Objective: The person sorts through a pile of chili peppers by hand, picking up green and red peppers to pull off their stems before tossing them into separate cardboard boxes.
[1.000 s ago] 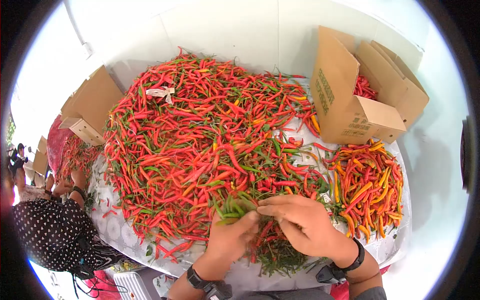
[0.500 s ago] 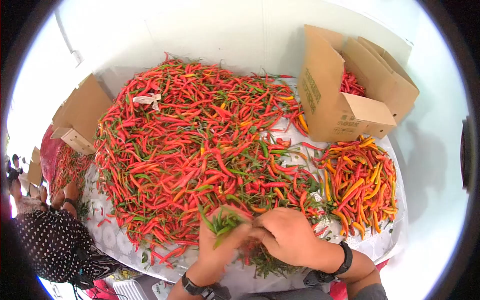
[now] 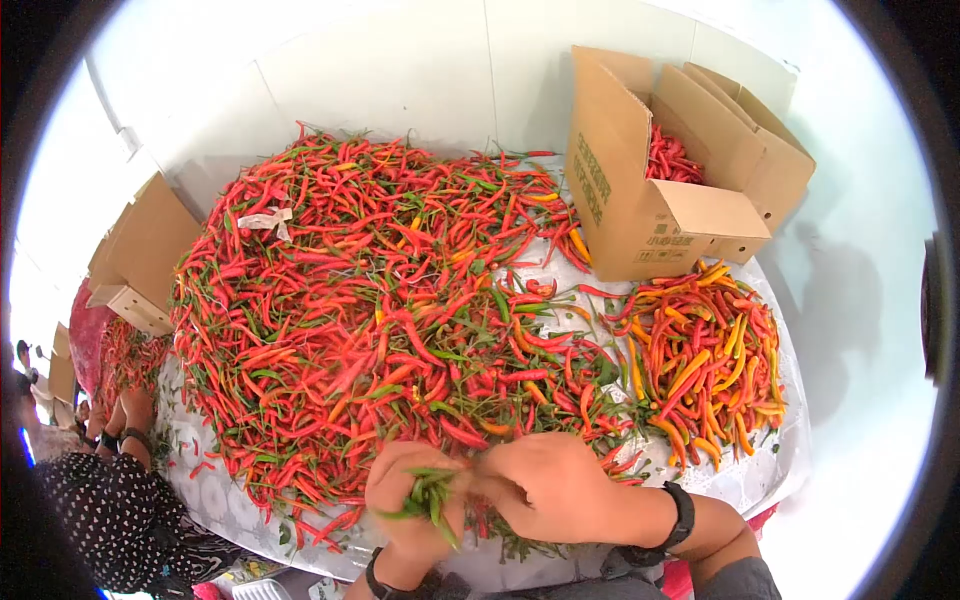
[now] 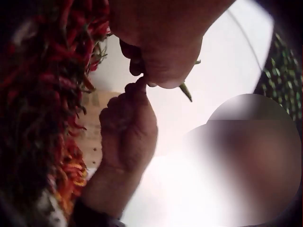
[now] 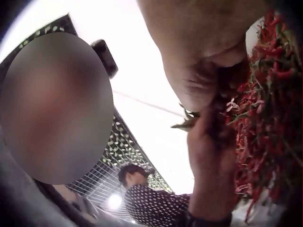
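A pale wall (image 3: 400, 100) is seen behind a table (image 3: 215, 482) covered in a whitish, patterned sheet. A small bunch of green chilies (image 3: 430, 497) is held above the near edge of the table, in the left hand (image 3: 400, 480), whose fingers are curled round it. The right hand (image 3: 550, 492) is brought against the left, its fingers bent and their tips gathered at the left hand's thumb side; whether anything is pinched between those tips cannot be told, as the spot is blurred and partly hidden. A black wristband (image 3: 680, 515) is worn on the right wrist. Leafy green stems (image 3: 520, 545) are partly covered by the hands. Just beyond, much of the table is taken up by a large heap of red chilies (image 3: 300, 320), mixed with green stems and a few orange pods, and a pale strip (image 3: 267, 221) is laid on its far left part. To the right, a smaller pile of orange and red chilies (image 3: 705, 370) is set near an open cardboard box (image 3: 620, 190), in which red chilies are also held. At the far left, another cardboard box (image 3: 155, 250) is seen, and beside the table a person in a dark patterned top (image 3: 100, 520) is partly visible.
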Tool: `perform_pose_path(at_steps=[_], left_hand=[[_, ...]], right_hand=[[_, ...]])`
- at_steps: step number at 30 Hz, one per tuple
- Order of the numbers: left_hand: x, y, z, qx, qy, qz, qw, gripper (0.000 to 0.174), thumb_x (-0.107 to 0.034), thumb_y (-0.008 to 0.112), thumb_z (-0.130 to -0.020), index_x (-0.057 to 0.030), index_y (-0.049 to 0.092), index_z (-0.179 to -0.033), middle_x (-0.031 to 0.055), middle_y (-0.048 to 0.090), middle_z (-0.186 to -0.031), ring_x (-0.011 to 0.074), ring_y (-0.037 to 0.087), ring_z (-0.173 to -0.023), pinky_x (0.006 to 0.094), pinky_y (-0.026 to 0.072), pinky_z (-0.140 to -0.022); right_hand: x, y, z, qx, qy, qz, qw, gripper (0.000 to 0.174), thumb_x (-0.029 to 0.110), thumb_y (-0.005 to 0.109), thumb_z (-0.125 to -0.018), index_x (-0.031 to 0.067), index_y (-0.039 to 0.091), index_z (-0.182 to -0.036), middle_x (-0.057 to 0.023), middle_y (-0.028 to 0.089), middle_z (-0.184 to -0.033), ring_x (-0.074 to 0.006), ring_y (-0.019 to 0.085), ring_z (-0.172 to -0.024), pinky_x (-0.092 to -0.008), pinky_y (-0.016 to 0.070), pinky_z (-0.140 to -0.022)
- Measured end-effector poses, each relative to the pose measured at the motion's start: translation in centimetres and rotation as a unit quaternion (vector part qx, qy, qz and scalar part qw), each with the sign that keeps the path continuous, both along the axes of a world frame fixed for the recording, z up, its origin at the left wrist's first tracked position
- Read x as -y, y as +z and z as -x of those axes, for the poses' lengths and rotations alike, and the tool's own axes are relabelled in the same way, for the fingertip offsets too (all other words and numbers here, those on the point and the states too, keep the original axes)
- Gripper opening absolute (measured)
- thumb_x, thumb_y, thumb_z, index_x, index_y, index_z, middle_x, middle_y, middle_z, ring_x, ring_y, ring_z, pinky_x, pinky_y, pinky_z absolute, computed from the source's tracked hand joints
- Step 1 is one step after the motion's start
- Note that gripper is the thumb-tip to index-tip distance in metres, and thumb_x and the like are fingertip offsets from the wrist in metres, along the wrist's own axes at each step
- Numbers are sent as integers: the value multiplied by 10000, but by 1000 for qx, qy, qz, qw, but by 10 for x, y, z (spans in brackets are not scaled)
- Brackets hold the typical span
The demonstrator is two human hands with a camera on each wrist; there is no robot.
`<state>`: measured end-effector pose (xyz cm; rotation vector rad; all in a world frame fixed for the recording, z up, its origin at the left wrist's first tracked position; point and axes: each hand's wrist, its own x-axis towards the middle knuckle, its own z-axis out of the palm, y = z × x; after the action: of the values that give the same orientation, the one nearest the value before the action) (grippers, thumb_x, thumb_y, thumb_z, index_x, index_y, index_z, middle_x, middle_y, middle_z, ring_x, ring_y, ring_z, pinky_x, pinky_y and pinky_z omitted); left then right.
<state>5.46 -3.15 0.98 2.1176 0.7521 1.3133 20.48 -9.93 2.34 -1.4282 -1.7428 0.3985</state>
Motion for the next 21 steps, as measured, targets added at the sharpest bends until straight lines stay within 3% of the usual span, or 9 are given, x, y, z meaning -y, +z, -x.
perform_pose_path(at_steps=[1,4,7,10,12,14,18,20,21], left_hand=[[0,3,-2,6,9,18,1000,153,11,703,-618,-33,614,-734,80,604,-732,248,574,-694,330,476,-624],[4,0,-2,-7,-19,15,1000,155,-130,677,-777,-20,567,-779,87,569,-745,235,528,-696,338,425,-642],[7,2,-3,-25,-2,-24,999,107,-75,661,-769,-25,567,-758,87,567,-771,236,528,-683,345,425,-628],[-15,-3,2,22,168,-97,981,114,-8,683,-659,-35,584,-708,77,558,-712,227,555,-658,347,444,-576],[-19,-2,9,190,105,180,960,85,-16,625,-731,-45,565,-783,62,538,-733,189,551,-651,291,407,-491],[-21,12,12,354,-10,432,830,85,-26,588,-768,-49,557,-843,54,537,-756,176,555,-661,249,391,-458],[-19,12,10,313,-98,549,769,144,-55,543,-809,-61,533,-953,76,579,-833,170,579,-691,219,387,-436],[-15,11,12,293,-162,581,742,194,-80,596,-822,-74,531,-1005,81,583,-850,174,596,-739,210,424,-419],[-14,7,12,288,-184,591,731,202,-80,613,-819,-72,531,-1003,81,584,-851,173,597,-743,209,424,-420]], right_hand=[[-2,6,-4,-5,19,34,999,157,170,634,-765,44,540,-758,-127,540,-623,-298,574,-581,-396,441,-502],[1,20,-10,-62,44,106,991,146,152,651,-752,45,559,-714,-125,542,-594,-284,571,-548,-366,446,-499],[3,11,-9,-95,72,156,981,156,167,659,-747,44,575,-700,-110,538,-571,-272,565,-523,-350,449,-497],[9,6,-2,-74,122,210,967,159,192,655,-763,47,601,-725,-100,552,-587,-283,578,-555,-366,464,-534],[9,7,-4,-40,141,176,973,154,200,653,-772,51,624,-749,-98,574,-632,-287,593,-618,-379,477,-580],[7,11,-21,10,145,71,987,150,207,657,-776,57,648,-774,-99,602,-701,-288,610,-706,-389,487,-636],[-18,16,-70,114,-127,137,976,160,176,655,-763,61,652,-874,-119,601,-829,-301,592,-828,-402,481,-709],[-36,-24,-88,208,-264,57,940,160,132,665,-741,40,630,-867,-136,580,-799,-324,576,-812,-421,470,-714],[-40,-35,-91,209,-258,51,942,155,119,668,-734,33,624,-855,-140,577,-797,-329,570,-816,-426,466,-717]])
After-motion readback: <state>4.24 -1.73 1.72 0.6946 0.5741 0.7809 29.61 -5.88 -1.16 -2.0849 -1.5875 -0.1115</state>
